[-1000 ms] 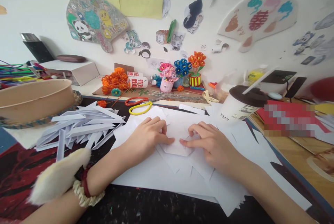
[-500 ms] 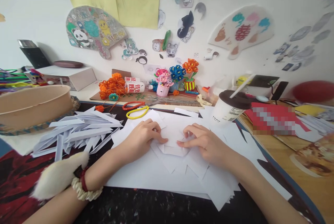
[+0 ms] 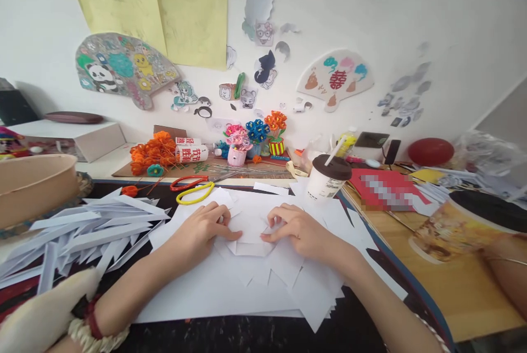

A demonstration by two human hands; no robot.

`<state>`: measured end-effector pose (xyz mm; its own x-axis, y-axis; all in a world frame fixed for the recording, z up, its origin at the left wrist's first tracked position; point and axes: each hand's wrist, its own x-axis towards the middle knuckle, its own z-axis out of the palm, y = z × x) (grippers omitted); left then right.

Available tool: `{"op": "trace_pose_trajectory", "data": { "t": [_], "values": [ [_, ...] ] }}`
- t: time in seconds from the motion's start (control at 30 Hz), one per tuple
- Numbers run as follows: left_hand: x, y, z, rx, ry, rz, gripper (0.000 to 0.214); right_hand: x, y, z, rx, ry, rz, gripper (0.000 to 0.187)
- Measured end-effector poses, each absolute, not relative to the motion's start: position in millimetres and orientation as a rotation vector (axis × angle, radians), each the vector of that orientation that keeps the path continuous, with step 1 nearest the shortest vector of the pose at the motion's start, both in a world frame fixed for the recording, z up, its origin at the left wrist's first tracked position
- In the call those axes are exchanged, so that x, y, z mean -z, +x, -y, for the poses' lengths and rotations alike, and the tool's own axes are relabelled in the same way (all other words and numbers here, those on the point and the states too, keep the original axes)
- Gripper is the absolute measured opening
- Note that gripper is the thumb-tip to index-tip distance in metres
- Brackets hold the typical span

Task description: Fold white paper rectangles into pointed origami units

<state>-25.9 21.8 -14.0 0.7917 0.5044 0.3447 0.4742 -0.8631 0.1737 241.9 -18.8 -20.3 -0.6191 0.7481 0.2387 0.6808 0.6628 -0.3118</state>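
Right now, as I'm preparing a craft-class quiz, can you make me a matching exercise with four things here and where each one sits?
Things:
1 folded paper
2 cup
3 scissors
4 paper strips

Places:
A in a pile at the far left
B under the fingertips of the left hand and right hand
C just behind the left hand
D behind the right hand, slightly to its right

Pairs: 1-B; 2-D; 3-C; 4-A

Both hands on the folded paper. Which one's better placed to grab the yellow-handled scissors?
Left, probably. The left hand lies just in front of the yellow-handled scissors, which sit on its side of the desk. The right hand sits across the folded paper, nearer the cup.
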Motion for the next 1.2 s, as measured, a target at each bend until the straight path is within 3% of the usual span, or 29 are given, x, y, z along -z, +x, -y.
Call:
{"op": "trace_pose_trajectory", "data": {
  "t": [0.7, 0.9, 1.2],
  "values": [
    [10, -25, -21, -0.579, 2.947, -0.779, 0.046, 19, 240, 22, -0.228, -1.142, 2.527, 0.062],
    [0, -28, -8, -0.444, 2.823, -0.936, 0.030, 16, 231, 26, -0.302, -1.169, 2.395, 0.036],
    [2, -24, -7, -0.377, 2.679, -1.018, 0.017, 17, 226, 29, -0.239, -1.185, 2.371, 0.014]
  ]
}}
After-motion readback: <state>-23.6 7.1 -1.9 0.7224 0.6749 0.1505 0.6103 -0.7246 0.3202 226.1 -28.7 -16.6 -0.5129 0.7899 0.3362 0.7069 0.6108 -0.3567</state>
